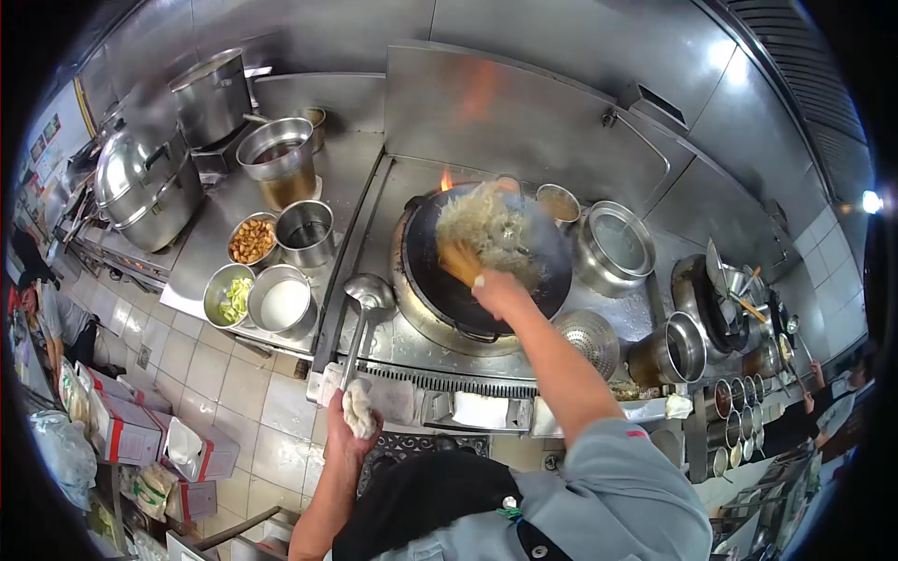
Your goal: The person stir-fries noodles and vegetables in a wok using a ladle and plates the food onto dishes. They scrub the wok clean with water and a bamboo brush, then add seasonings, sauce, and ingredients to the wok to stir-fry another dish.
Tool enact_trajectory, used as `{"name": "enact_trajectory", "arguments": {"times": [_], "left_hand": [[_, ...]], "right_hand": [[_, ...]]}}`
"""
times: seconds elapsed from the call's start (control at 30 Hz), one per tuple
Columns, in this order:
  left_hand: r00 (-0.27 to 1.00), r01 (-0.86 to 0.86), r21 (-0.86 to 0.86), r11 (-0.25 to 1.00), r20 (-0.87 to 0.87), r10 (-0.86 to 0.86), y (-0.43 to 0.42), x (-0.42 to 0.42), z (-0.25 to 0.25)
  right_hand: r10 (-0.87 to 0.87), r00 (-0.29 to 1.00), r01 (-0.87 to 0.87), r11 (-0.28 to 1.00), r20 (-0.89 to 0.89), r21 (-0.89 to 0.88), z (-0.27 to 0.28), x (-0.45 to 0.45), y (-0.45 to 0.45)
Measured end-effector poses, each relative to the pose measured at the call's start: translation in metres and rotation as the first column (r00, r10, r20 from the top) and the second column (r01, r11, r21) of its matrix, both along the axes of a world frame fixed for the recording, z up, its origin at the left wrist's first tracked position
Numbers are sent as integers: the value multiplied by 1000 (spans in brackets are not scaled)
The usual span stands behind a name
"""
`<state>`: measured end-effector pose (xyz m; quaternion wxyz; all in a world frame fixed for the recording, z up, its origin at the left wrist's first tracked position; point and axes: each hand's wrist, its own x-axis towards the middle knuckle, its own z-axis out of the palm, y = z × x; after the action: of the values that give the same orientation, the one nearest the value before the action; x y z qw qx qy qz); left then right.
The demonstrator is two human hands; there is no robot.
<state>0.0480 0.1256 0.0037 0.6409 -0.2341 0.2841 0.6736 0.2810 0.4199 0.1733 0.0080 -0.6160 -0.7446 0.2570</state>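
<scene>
My right hand [502, 299] is closed on a tan bamboo wok brush [458, 261], blurred by motion, its bristles inside a large black wok [430, 299]. Around the bristles is a pale, streaky mass [482, 220]; blur hides whether it is splashing water or food. Low on the left, my left hand [348, 435] grips a bunched white cloth [358, 409]. Just beyond the cloth a steel ladle [370, 292] lies with its bowl beside the wok and its handle reaching to the cloth. Whether the hand also holds the handle, I cannot tell.
Flame [446, 179] rises behind the wok. Left of it stand a bowl of browned pieces [253, 241], a bowl of chopped greens [236, 299] and a pot of white liquid [285, 304]. To the right are a perforated strainer [587, 341], a water pot [617, 241] and another wok [697, 294].
</scene>
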Motion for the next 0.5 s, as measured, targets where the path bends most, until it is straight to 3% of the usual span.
{"name": "enact_trajectory", "arguments": {"times": [0.03, 0.1, 0.17, 0.2, 0.23, 0.27, 0.3, 0.33, 0.43, 0.5], "left_hand": [[1000, 27, 40, 999, 8, -28, -15, 0, 21], [999, 43, 93, 995, -24, -41, -36, -1, 62], [995, 25, 107, 994, -99, -14, -50, 3, 93], [995, 63, 150, 987, -89, -50, -53, 2, 88], [993, 97, 197, 976, -80, -83, -55, -1, 79], [991, 124, 252, 960, -76, -108, -52, -3, 68], [984, 172, 356, 918, -27, -174, -46, -6, 52], [987, 161, 322, 933, -29, -161, -43, -4, 56], [994, 106, 250, 962, -9, -107, -36, -8, 74], [996, -7, 290, 957, 91, -20, -60, -19, 91]], "right_hand": [[130, 985, -139, 987, 110, 78, -12, 12, -16], [259, 934, -288, 953, 245, 89, 25, 41, -55], [397, 830, -438, 899, 392, 17, 18, 95, -7], [313, 790, -249, 950, 527, -190, 83, 68, -5], [301, 757, -193, 951, 580, -243, 89, 65, 25], [315, 753, -314, 944, 578, -105, 71, 68, 55], [177, 836, -197, 980, 520, -18, 52, 58, 66], [38, 900, -75, 995, 434, 68, 34, 49, 76], [-5, 922, -8, 999, 388, 31, 1, 39, 40], [50, 938, -57, 998, 342, 11, 23, 61, 13]]}}
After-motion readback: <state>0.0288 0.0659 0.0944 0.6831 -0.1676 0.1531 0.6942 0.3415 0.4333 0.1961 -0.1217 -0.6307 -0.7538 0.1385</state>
